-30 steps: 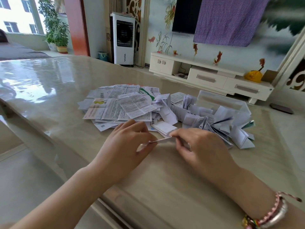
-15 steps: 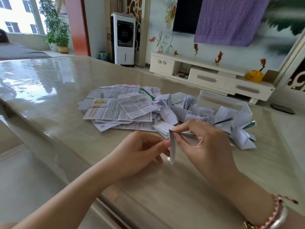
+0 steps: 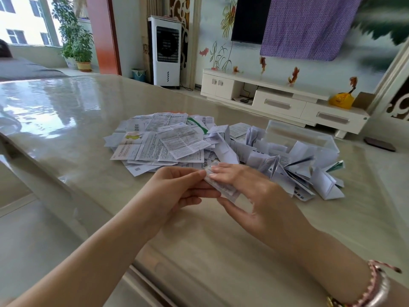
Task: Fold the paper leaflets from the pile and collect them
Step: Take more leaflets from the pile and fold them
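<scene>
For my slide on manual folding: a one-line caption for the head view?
Both hands, left and right, pinch a folded leaflet above the table, before the leaflet pile.

Leaflet: the folded leaflet [image 3: 221, 185] has turned from upright to lying slanted toward 5 o'clock.
Hands: left hand [image 3: 177, 191] and right hand [image 3: 254, 200] now pinch it, raised off the table.

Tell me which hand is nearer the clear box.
Right. The right hand is just in front of the clear box, by the folded heap; the left hand sits farther left, before the flat pile.
</scene>
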